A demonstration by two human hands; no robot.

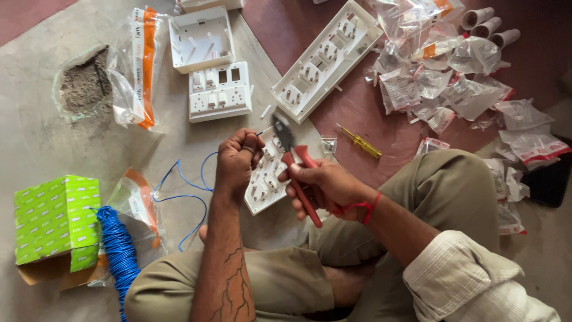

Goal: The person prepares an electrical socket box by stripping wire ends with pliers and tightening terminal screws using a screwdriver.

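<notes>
At 9 o'clock on the floor (36, 137) stands a green box (56, 220), and just beside it, toward 7 o'clock, lies a coil of blue wire (119, 253). A loose strand of this wire runs up toward the middle of the view. The left hand (237, 161) is clenched in a fist on the wire end, and a short bare tip (261, 132) shows near the thumb at 12 o'clock of the hand. The right hand (325, 185) grasps the red handles of the pliers (295, 170), whose dark head points up, close to that tip. Under both hands lies a white switch plate (265, 185).

To do this step well, I judge the left hand should keep the wire short and steady, and the pliers should press only on the insulation, not cut the metal inside.

At 12 o'clock lie 2 more white boards, at 1 o'clock a long socket strip (325, 56), below it a yellow screwdriver (359, 141), and at 2 o'clock many plastic bags (441, 77).

Whether the pliers already touch the wire I cannot tell. The plate is partly covered by the hands.
</notes>
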